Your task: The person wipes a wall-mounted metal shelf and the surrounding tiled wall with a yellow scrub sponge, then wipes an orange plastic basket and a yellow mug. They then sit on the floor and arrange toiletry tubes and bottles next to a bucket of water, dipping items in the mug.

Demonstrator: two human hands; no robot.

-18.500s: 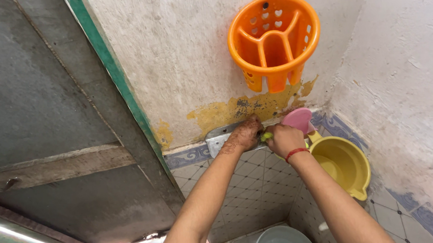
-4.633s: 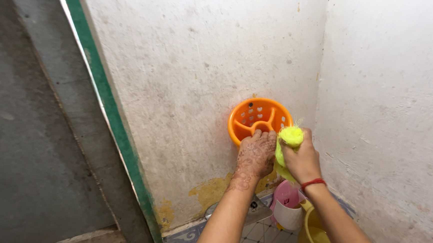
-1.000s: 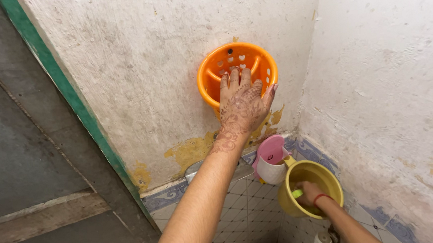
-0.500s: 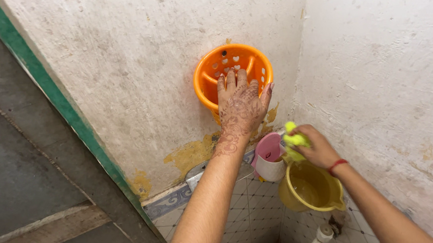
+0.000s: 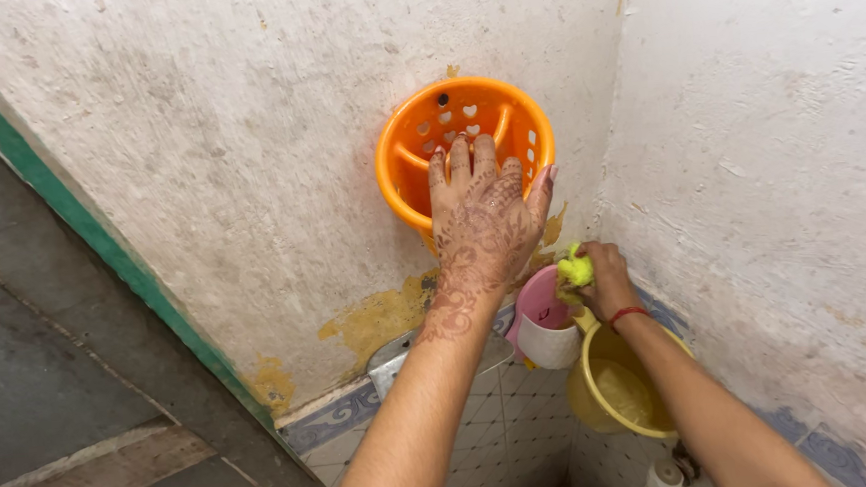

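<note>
My left hand (image 5: 482, 225) lies flat against the front of the orange basket (image 5: 462, 136), fingers (image 5: 461, 162) spread and hooked a little over its near rim, bracing it against the wall (image 5: 278, 163). My right hand (image 5: 603, 278) sits below the basket and to its right, close by the corner, its fingers pinched around a bright yellow-green scrubber (image 5: 575, 268) (a fuzzy, stringy tuft, clearly soft and springy).

The step in hand looks to me like scrubbing: the scrubber is pressed at the patch of wall just under the basket, beside the pink holder (image 5: 543, 322). I judge the next move calls for a firm steadying push from the left hand while the right works the tuft with short rubbing strokes, without knocking the pink holder loose.

The basket is glossy moulded plastic, round, with heart-shaped cut-outs and curved dividers inside. The wall around it is rough, chalky plaster, speckled with grime, and below the basket the coat has peeled to a mustard-yellow stain (image 5: 387, 311). The pink holder is smooth plastic with a white front. Below it hangs a yellow bucket (image 5: 612, 393), rounded and shiny, seemingly with some water in it. Under the basket, past the stain, the surface turns to patterned tiles (image 5: 504, 420).
</note>
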